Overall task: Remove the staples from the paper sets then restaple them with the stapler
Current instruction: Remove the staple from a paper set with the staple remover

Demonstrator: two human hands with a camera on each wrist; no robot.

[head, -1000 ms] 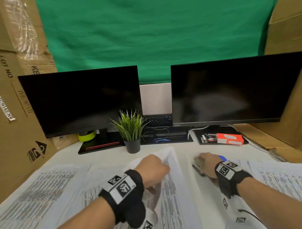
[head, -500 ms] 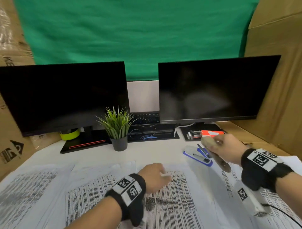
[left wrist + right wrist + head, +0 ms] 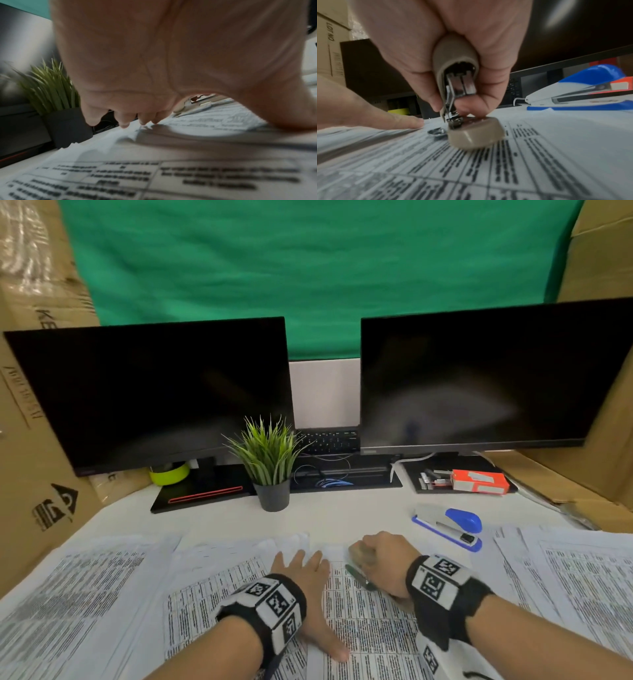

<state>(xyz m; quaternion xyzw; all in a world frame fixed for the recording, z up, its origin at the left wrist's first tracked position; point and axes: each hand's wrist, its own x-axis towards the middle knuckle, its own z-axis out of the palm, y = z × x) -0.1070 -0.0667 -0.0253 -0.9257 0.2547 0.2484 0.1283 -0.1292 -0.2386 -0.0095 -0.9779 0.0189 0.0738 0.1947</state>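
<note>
Head view first: I count 2 dark monitors (image 3: 150,392) at the back of the white desk (image 3: 342,518), 1 small green potted plant (image 3: 270,463) between them, 1 orange staple box (image 3: 479,481) under the right screen, and 1 blue-and-white stapler (image 3: 448,527) lying untouched on the desk beyond my right hand. Printed paper sets cover the near desk; I make out at least 3 spreads, left, middle and right. My left hand (image 3: 305,587) lies flat on the middle printed paper set (image 3: 359,628), fingers straight and spread, pinning it down. My right hand (image 3: 383,563) is fisted just beside it, curled around 1 beige staple remover (image 3: 358,556), and a dark pen-like thing (image 3: 359,577) lies under that hand.

Left wrist view: palm fills the picture, 4 fingertips (image 3: 125,124) touching the sheet near its curled top edge, holding nothing. The plant pot sits just beyond.

Right wrist view: thumb and fingers (image 3: 435,94) pinch the remover, its 2 beige pads squeezed close but not fully together, lower pad resting on the paper and metal claws down at the page. I cannot tell whether a staple is caught. 1 left fingertip presses alongside.
</note>
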